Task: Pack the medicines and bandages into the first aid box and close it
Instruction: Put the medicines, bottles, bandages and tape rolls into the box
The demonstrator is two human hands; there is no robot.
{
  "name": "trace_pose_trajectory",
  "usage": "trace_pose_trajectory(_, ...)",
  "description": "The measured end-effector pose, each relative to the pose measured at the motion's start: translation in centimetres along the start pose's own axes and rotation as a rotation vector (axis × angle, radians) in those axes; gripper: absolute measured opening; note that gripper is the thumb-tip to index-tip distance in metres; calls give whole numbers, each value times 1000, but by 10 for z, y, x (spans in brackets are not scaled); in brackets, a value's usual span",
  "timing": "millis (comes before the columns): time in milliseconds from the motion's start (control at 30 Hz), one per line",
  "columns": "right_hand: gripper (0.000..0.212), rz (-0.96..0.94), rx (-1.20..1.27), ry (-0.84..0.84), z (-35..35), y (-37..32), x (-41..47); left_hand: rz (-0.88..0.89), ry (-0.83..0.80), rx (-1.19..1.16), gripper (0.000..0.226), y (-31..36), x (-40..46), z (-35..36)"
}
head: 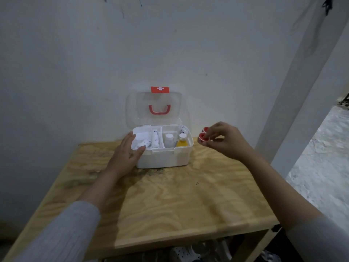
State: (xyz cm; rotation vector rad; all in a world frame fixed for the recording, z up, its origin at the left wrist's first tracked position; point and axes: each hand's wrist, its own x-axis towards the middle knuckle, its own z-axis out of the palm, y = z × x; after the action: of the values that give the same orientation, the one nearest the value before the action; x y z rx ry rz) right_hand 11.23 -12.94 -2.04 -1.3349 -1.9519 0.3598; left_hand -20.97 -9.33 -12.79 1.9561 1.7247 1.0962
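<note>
Two bare hands reach over a plywood table [170, 195] set against a pale wall [75, 63]. At the table's twelve o'clock edge sits a white first aid box [164, 157], its clear lid [136, 110] standing upright against the wall, red handle [159, 111] and red cross tab [160, 89] showing. Inside, wrapped bandage rolls [155, 139] lie in the left compartment; a white bottle [169, 139] and a yellow bottle [182, 141] stand in the right. The left hand [125, 154], open with fingers spread, rests against the box's nine o'clock corner. The right hand [224, 140], at the box's three o'clock and clear of it, pinches two small red-and-white tape rolls [203, 137] above the table. The tabletop toward six o'clock is bare. A white post [302, 91] rises at three o'clock. Shoes [181, 252] show beneath the near edge.
</note>
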Motion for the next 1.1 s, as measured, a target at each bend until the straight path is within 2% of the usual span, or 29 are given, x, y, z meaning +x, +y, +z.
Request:
trace_pose_trajectory(133,22,-101,28,-45,32,-46,47,-21,-15,-16,71,2,0,0)
trace_pose_trajectory(267,26,-107,-38,-173,84,-74,86,-52,-18,-7,73,7,-1,-2)
trace_pose_trajectory(500,23,-71,-148,-323,148,-80,124,-40,-21,-47,73,12,-5,-4)
trace_pose_trajectory(800,25,-54,-138,-379,165,-72,134,-3,-26,-89,78,7,-1,-3)
trace_pose_trajectory(967,25,-125,-111,-265,143,-66,139,-4,-6,-89,76,5,-1,0)
trace_pose_trajectory(1100,21,-205,-84,58,118,-59,148,-19,-6,-82,74,3,-1,1)
